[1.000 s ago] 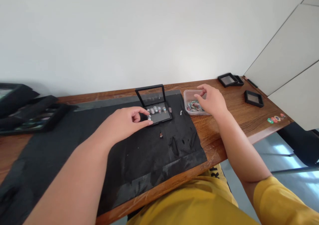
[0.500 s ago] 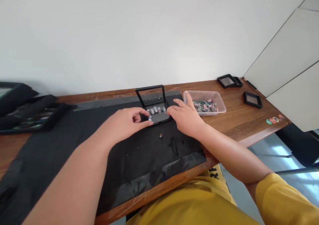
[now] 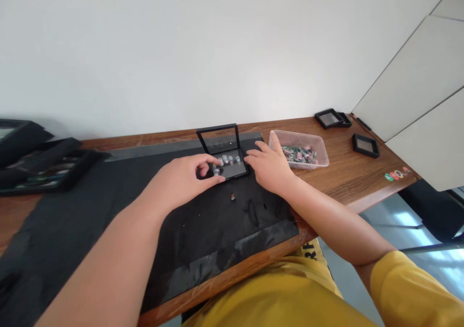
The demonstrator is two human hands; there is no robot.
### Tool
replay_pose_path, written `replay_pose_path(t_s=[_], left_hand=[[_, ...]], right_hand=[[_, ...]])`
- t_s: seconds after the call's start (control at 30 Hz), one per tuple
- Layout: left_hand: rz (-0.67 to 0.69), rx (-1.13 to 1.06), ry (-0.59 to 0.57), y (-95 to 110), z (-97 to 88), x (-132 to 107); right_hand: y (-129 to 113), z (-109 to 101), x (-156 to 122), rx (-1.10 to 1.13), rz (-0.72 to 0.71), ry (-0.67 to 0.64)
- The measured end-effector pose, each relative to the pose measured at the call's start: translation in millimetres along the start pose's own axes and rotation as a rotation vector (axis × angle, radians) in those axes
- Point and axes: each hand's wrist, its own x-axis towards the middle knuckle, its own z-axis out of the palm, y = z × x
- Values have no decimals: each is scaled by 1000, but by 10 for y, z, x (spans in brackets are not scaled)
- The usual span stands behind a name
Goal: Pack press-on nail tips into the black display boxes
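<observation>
A small black hinged case stands on the black mat with its framed, see-through lid raised at the back. Inside lies a row of small shiny rounded pieces, pale with some colour; their kind is too small to tell. At the case's left side, my left hand has thumb and index finger apart, reaching over the left pieces, its other fingers curled. My right hand stretches its fingers at the case's right edge, its thumb beside the clear tub. A tiny piece lies in front of the case.
A clear plastic tub of small pink and green packets stands to the right. Black framed cases lie at the far right, near round stickers. Stacked black cases stand at the left. A wall rises behind the table.
My right hand's fingers have drawn slightly back from the case's right edge and straightened. My left index finger has moved a little further right over the pieces. The raised lid stays up.
</observation>
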Motion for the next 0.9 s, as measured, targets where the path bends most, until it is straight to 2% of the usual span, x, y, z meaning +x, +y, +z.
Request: replay_pose_path(t_s=[0.1,0.23,0.47,0.6,0.77,0.9], left_hand=[[143,9,78,64,59,0],[264,38,68,107,147,-1],[264,147,88,101,218,-2],[271,139,98,123,207,-6],[313,26,166,190,93,-20],[268,-35,257,249,-30,-45]], right_hand=[[6,9,8,-16,1,-2],[5,-1,6,-24,1,-8],[-14,-33,20,-22,43,-31],[-28,-37,42,-12,73,-38],[-39,-16,71,-5,90,-28],[-44,-8,92,12,98,-31]])
